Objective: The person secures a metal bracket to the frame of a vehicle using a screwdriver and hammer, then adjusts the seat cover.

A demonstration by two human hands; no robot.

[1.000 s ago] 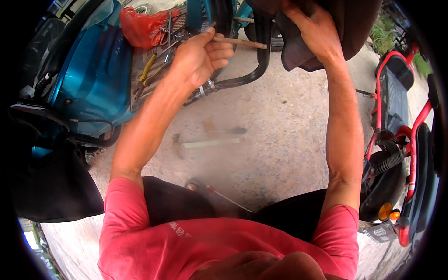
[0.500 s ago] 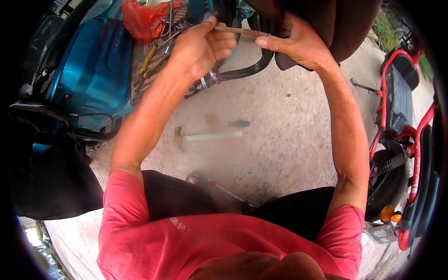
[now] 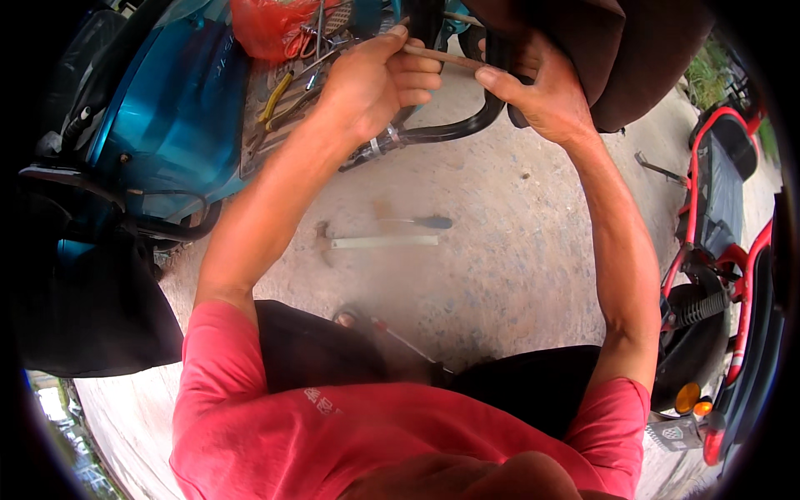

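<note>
While the person crouches over the concrete floor [image 3: 517, 275], a teal scooter body [image 3: 158, 125] fills the far left, glossy and curved, with a black seat or cover [image 3: 83, 308] hanging below it. Just right of its upper edge sits a crumpled red plastic bag [image 3: 267, 25], and beside that a spread of hand tools [image 3: 292, 83], pliers with yellow grips among them. The left hand [image 3: 367, 83] is raised there, its fingers curled shut around one end of a thin brownish rod [image 3: 446, 57], thumb on top. Below the hand a black curved tube [image 3: 442, 129] with a metal clamp bends upward. On the floor underneath lie a hammer [image 3: 375, 242] with a pale handle and a dark-handled screwdriver [image 3: 421, 222], close together but apart from both hands. The rod runs across to the right hand [image 3: 546, 100], whose thumb and fingers pinch its other end, the remaining fingers tucked against a dark brown seat [image 3: 617, 58] tilted above. Far right stands a red-framed vehicle [image 3: 717, 250] with an orange reflector [image 3: 687, 397] low on it. I can make out no readable label anywhere except a small pale patch on the red shirt [image 3: 333, 433].
</note>
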